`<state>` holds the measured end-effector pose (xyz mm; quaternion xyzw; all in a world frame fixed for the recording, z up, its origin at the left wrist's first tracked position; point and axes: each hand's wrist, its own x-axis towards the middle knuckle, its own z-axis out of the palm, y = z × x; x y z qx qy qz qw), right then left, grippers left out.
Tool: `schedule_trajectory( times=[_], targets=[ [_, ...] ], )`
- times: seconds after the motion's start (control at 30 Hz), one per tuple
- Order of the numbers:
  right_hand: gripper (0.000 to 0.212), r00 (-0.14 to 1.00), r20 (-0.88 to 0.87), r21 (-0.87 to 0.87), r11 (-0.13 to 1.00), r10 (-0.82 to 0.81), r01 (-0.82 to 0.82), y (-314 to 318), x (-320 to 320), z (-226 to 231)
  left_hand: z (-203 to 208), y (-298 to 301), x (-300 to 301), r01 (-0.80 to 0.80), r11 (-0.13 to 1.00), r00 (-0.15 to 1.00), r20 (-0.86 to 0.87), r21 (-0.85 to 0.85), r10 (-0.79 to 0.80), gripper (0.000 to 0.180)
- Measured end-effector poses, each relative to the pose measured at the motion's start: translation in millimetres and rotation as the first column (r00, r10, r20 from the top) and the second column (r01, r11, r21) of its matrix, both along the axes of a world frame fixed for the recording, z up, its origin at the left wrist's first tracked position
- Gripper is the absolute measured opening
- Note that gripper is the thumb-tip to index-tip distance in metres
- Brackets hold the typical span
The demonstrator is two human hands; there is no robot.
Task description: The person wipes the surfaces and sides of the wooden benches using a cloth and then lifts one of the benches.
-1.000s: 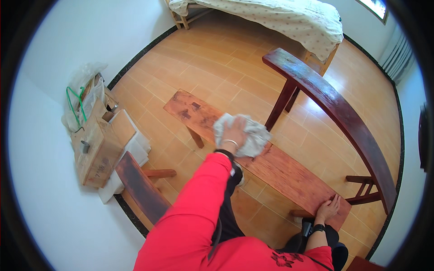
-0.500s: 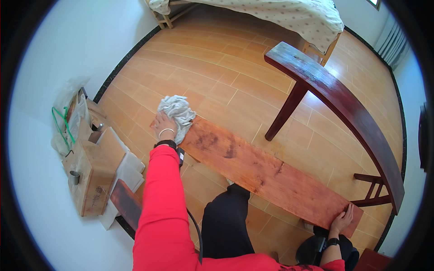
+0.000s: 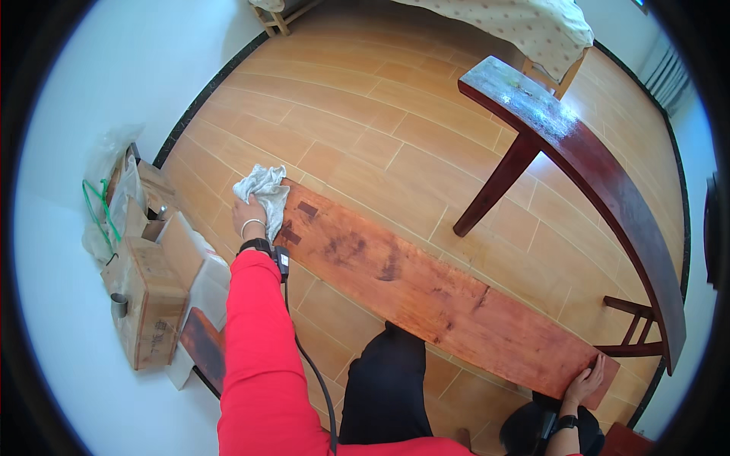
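A long reddish-brown wooden bench top runs from the far left to the near right in front of me. Dark stains mark its surface, and two dark rectangular joint marks show near its left end. My left hand is closed on a crumpled light grey cloth at that left end, with part of the cloth on the wood. My right hand lies on the opposite end, fingers stretched over the surface near the edge, holding nothing.
A second dark red bench stands at the right on splayed legs. Cardboard boxes and plastic lie against the left wall, beside another dark board. A bed with a spotted cover is at the back. A black cable hangs from my left wrist.
My left hand has moved left with the cloth to the very end of the bench top, uncovering the dark joint marks. The right hand stays on its end. The view has shifted slightly.
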<state>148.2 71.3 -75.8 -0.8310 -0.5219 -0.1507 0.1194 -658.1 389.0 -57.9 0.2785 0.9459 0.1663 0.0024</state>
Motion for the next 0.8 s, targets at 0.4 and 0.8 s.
schedule_trajectory(
  times=[0.4,0.8],
  targets=[
    [0.038,0.998,0.056,0.087,0.995,0.034,-0.039,6.4,0.8,-6.5,-11.5,-42.8,89.4,-0.321,0.934,0.933,0.220,0.157,0.284,0.069],
    [0.041,0.983,-0.140,-0.058,0.992,-0.120,0.113,11.7,-44.5,39.9,-3.9,-88.0,269.0,-0.404,0.913,0.644,0.691,-0.057,0.328,0.066]
  ],
)
